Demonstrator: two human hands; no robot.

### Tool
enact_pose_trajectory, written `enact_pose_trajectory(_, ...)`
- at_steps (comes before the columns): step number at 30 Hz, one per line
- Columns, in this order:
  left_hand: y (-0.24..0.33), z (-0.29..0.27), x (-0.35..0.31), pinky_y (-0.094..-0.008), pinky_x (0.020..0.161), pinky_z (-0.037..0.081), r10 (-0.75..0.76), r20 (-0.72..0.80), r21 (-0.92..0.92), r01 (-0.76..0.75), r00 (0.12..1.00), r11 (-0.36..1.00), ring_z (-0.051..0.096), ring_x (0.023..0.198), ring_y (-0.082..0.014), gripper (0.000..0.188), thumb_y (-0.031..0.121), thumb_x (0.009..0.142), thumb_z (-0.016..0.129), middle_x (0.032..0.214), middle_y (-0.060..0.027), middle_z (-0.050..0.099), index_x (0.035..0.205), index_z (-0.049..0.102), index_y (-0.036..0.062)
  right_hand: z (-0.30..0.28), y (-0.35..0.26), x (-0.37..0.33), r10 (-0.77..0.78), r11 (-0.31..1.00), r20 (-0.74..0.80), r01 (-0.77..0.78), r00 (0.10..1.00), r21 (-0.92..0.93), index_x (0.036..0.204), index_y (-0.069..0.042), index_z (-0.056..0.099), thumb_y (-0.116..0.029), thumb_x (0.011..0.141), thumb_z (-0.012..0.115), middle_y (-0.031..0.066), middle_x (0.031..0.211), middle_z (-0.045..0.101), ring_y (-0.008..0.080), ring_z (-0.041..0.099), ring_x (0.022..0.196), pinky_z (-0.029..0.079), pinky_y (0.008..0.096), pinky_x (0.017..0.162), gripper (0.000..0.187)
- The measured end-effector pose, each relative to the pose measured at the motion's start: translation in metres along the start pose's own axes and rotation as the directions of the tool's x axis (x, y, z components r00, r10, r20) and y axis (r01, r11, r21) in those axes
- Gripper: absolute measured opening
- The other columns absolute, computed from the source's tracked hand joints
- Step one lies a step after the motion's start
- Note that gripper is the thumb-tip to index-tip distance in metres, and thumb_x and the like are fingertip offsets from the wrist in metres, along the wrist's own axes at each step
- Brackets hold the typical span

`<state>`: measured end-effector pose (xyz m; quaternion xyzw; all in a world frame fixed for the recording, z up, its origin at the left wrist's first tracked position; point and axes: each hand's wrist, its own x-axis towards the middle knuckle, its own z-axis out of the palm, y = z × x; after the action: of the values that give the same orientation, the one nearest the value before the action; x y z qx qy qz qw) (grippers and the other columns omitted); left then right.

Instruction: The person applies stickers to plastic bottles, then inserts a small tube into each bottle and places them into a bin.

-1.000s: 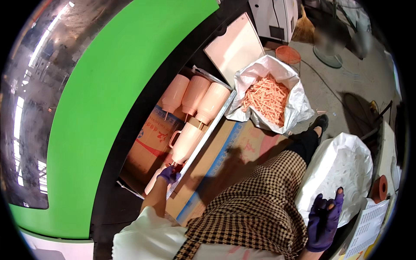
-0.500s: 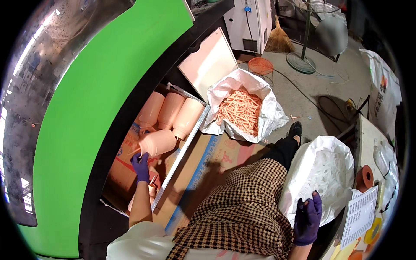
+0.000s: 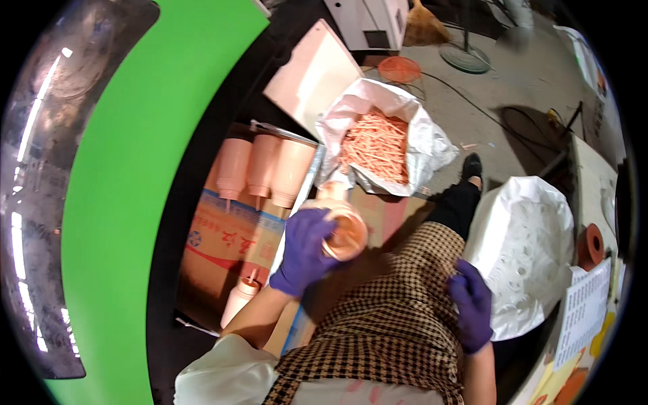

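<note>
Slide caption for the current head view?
Purple-gloved left hand holds a pink jug; right hand hovers by a white sack.

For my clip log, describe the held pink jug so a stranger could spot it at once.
Right of the big green panel is a metal-edged bin. By its right edge, the purple-gloved left hand grips the pink jug. It alone is held; four similar ones are in the bin.
</note>
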<state>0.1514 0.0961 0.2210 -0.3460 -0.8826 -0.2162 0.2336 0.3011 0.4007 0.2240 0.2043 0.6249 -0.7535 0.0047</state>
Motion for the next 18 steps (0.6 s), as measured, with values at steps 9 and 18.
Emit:
enact_pose_trajectory(9,0.095,0.019,0.046,-0.0482,0.109,0.038,0.089,0.129,-0.240,-0.056,0.988,0.969,0.059,0.107,-0.0324,0.071,0.033,0.068,0.087,0.118,-0.0143,0.060,0.123,0.056,0.0010,0.036,-0.017,0.050,-0.411,0.619,0.388,0.565,0.825,-0.545,0.130,-0.003,0.060,-0.018,0.095,0.060,0.0198,0.103,0.069,0.0321,0.068,0.092,0.054,0.0386,0.084,0.039)
enact_pose_trajectory(18,0.094,0.040,0.045,-0.0445,0.098,0.047,0.103,0.102,-0.407,-0.052,0.989,0.912,0.063,0.106,-0.0341,0.076,0.035,0.058,0.093,0.113,-0.0111,0.065,0.121,0.061,0.0072,0.034,-0.001,0.012,-0.547,0.291,0.505,0.718,0.667,-0.633,0.125,-0.013,0.063,-0.018,0.077,0.076,0.0175,0.123,0.063,0.0333,0.067,0.087,0.057,0.0406,0.069,0.050)
